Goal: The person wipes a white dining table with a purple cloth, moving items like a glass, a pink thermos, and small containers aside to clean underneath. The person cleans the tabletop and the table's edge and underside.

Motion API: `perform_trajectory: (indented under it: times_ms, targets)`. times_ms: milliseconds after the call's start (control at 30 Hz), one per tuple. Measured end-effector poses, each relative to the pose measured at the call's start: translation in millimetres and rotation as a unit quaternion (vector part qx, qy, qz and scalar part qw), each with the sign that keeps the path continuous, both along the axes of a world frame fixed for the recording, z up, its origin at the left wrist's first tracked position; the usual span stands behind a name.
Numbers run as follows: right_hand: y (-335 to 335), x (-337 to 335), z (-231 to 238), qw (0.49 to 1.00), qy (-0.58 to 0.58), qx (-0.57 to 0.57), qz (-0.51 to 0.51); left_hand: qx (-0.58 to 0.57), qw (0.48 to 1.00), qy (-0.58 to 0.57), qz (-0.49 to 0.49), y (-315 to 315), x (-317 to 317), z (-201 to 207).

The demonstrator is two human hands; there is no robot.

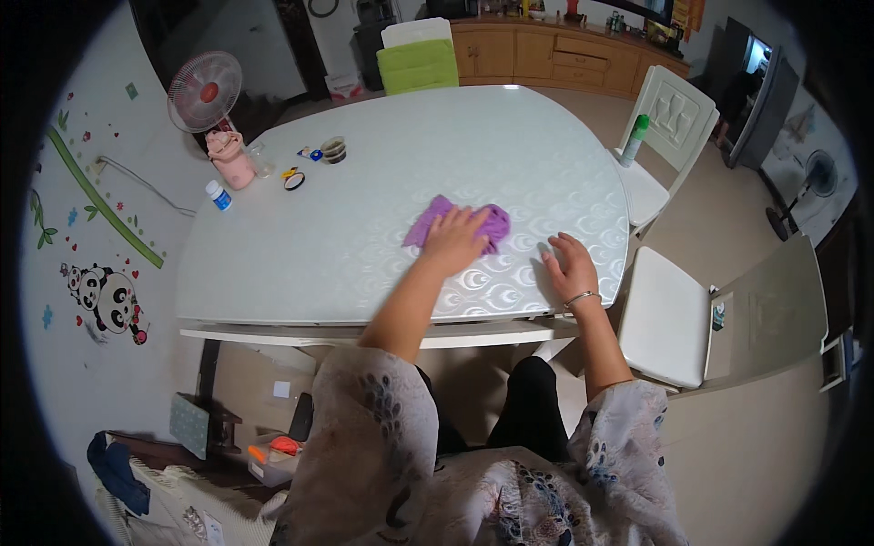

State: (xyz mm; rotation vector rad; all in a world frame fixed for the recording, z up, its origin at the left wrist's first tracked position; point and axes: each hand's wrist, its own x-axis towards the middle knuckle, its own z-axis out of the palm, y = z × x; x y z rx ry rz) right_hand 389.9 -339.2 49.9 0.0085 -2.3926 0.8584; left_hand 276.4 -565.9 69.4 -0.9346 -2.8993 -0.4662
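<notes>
A bunched purple cloth (496,224) lies on the white, glossy patterned table (364,237), right of its middle. My left hand (452,241) presses down over the cloth, its fingers curved across the folds. Cloth sticks out on both sides of the hand. To the right, close to the table's right front corner, my right hand (574,268) is empty. Its fingers are apart and loosely bent, and a bracelet (582,298) circles the wrist. Whether that hand touches the tabletop, I cannot tell.
On the table's left stand a pink bottle holder (231,162), a white-and-blue bottle (218,195), a glass jar (261,160) and a dark-filled cup (334,150). A pink fan (206,91) is behind them. White chairs (669,314) line the right; one bears a green spray can (635,141).
</notes>
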Motion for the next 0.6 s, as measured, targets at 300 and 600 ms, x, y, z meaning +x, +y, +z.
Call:
perform_trajectory:
  times_ms: [300, 600]
  targets:
    - [7.8, -2.0, -9.5, 1.0, 0.009, 0.009, 0.004, -0.003, 0.999, 0.026, -0.035, -32.2, 80.3, -1.0]
    - [-1.2, -1.2, -0.4, 0.998, 0.001, 0.054, 0.03, 0.02, 0.963, 0.079, 0.258, -158.6, 84.8, -3.0]
